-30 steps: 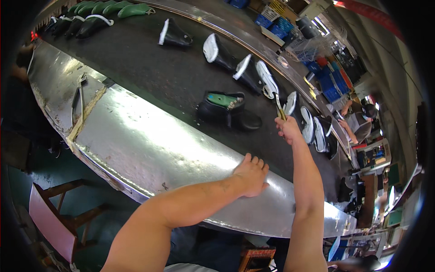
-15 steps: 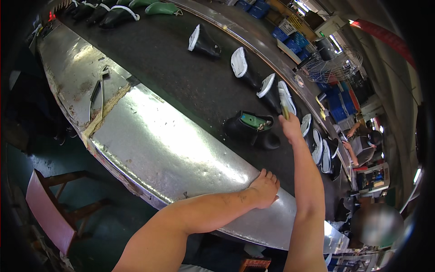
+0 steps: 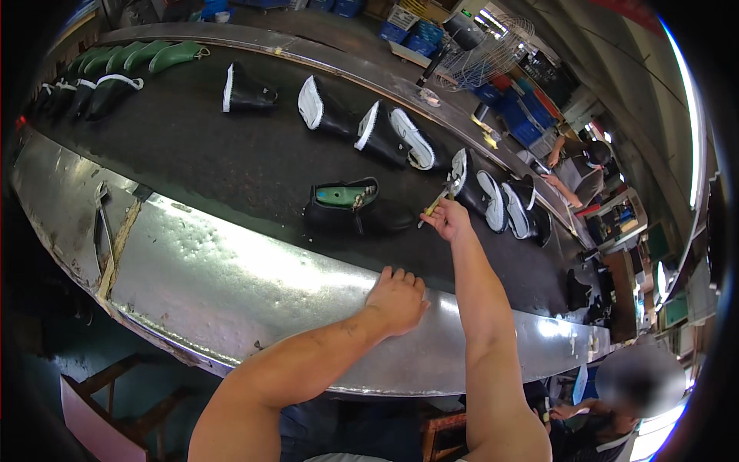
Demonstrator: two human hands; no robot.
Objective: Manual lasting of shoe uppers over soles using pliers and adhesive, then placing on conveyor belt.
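Note:
My right hand (image 3: 444,219) is closed around the yellowish handle of a small brush (image 3: 436,205). The brush's head reaches the white underside of a black shoe (image 3: 459,172) lying on the dark belt (image 3: 208,154); whether it touches is hard to make out. My left hand (image 3: 397,300) rests palm down on the shiny metal ledge (image 3: 231,281), fingers stretched toward the belt, holding nothing. Between the hands and the row of shoes sits a black shoe (image 3: 392,218) with a green last (image 3: 343,195) showing in its opening.
More black shoes with white undersides (image 3: 311,103) (image 3: 416,141) lie along the belt. Green lasts (image 3: 173,55) stand at the far left. Long-handled pincers (image 3: 103,223) lie on the ledge. A wire fan (image 3: 489,50) and a co-worker (image 3: 579,173) are beyond; another person (image 3: 608,412) is at lower right.
My view has swung right, shifting the scene leftward. The brush in my right hand has moved from one shoe's white underside to another further right. My left hand stays on the ledge.

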